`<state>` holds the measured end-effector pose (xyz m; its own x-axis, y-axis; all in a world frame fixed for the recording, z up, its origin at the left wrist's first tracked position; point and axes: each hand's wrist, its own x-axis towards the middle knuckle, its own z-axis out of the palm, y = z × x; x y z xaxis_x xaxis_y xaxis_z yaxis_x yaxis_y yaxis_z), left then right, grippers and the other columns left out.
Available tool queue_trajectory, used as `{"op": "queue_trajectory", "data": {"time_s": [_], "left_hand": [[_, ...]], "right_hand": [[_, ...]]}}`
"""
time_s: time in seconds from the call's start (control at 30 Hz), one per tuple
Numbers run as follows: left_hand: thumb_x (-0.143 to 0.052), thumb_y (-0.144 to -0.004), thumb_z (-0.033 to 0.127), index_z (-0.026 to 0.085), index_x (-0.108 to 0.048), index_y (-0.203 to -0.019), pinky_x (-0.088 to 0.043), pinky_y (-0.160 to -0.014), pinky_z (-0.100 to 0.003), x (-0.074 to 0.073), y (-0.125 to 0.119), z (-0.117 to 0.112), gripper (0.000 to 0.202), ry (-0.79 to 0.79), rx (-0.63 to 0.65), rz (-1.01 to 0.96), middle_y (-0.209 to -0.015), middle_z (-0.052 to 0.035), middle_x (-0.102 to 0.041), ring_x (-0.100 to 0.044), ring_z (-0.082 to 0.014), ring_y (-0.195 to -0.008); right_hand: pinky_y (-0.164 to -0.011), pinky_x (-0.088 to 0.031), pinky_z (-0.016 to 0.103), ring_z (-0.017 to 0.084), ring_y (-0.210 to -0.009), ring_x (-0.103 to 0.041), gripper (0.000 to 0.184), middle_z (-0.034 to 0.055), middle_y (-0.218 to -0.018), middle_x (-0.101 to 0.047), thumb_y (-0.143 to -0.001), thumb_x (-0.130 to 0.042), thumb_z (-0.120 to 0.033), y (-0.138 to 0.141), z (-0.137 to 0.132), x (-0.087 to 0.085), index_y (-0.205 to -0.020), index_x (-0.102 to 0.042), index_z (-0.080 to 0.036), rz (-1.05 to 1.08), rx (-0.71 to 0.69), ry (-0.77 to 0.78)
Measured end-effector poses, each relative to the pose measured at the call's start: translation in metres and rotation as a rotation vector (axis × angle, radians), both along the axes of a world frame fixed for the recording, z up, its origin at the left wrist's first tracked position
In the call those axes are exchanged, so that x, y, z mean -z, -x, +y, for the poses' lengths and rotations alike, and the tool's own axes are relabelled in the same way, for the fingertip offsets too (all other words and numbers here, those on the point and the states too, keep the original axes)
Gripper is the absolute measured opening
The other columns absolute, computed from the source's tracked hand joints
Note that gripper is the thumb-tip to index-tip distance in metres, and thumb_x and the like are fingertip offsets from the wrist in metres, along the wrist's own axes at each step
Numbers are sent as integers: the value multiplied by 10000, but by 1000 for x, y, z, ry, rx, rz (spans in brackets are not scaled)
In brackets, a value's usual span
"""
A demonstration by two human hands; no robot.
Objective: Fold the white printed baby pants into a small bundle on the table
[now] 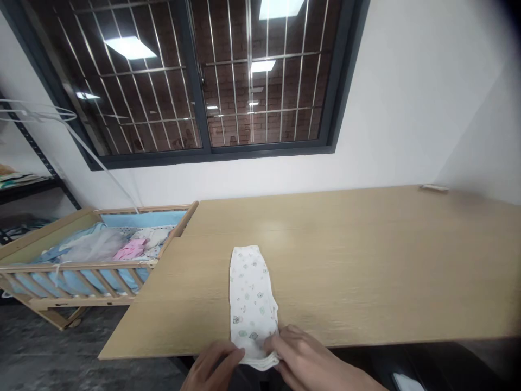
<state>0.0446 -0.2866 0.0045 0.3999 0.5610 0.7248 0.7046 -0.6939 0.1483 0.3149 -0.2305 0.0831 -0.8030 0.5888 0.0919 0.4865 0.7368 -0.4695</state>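
Observation:
A pair of white baby pants (pixel 249 296) with a small grey and green print lies on the wooden table, folded lengthwise into one narrow strip. Its leg end points away from me, and the layered waistband end lies at the table's front edge. My left hand (pixel 216 365) pinches the left corner of that near end between thumb and fingers. At the right corner my right hand (pixel 301 355) is closed on the fabric, its thumb on top. Part of the waistband is hidden by my fingers.
The table (pixel 366 260) stretches right to the wall, with a small flat white object (pixel 433 188) at its far right. A wooden crib (pixel 81 266) with blue lining and clothes (pixel 132 248) stands at left. A barred window (pixel 260 98) is behind. A pale flat object (pixel 408 382) lies below the front edge.

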Motion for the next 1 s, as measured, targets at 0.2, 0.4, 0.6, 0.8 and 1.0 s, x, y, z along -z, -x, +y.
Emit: {"op": "queue_trajectory", "data": {"time_s": [0.2, 0.4, 0.6, 0.8, 1.0], "left_hand": [[-451, -1002, 131, 244, -540, -1363, -540, -963, -274, -53, 18, 40, 389, 80, -96, 58, -1162, -70, -699, -668, -162, -1081], [-431, -1025, 227, 205, -674, -1155, -479, -970, -315, -97, 14, 153, 276, 356, -348, 118, -1126, -67, -720, -646, -193, -1070], [-477, -988, 168, 163, -688, -1057, -437, -776, -267, -74, 2, 230, 223, 564, -503, 228, -1026, -105, -733, -654, -203, -948], [-419, -1004, 177, 107, -614, -1178, -432, -903, -324, -53, -18, 215, 271, 527, -650, 247, -1169, -172, -669, -593, -244, -1099], [-378, -1024, 352, 70, -550, -1345, -463, -975, -436, -6, -62, 124, 460, 339, -694, 238, -1356, -224, -586, -561, -329, -1212]], "right_hand": [[-912, -517, 364, 225, -1044, -629, 252, 68, -1111, -652, -1039, -405, -325, 9, 45, -45, -1180, -608, -278, 219, 40, 60], [-895, -521, 364, 214, -966, -628, 307, 105, -1152, -614, -960, -545, -294, 50, 166, -15, -1232, -647, -193, 408, 207, 13], [-916, -510, 383, 260, -1039, -636, 371, 144, -1163, -672, -877, -527, -150, 88, 249, 50, -1233, -633, -141, 249, 496, 74], [-969, -490, 380, 258, -1112, -615, 381, 143, -1229, -636, -880, -486, -152, 88, 249, 69, -1236, -624, -139, 212, 532, 70], [-1160, -325, 399, 273, -1379, -437, 519, 147, -1510, -453, -996, -459, -367, 84, 202, 43, -1479, -456, -179, 170, 128, -125]]}}
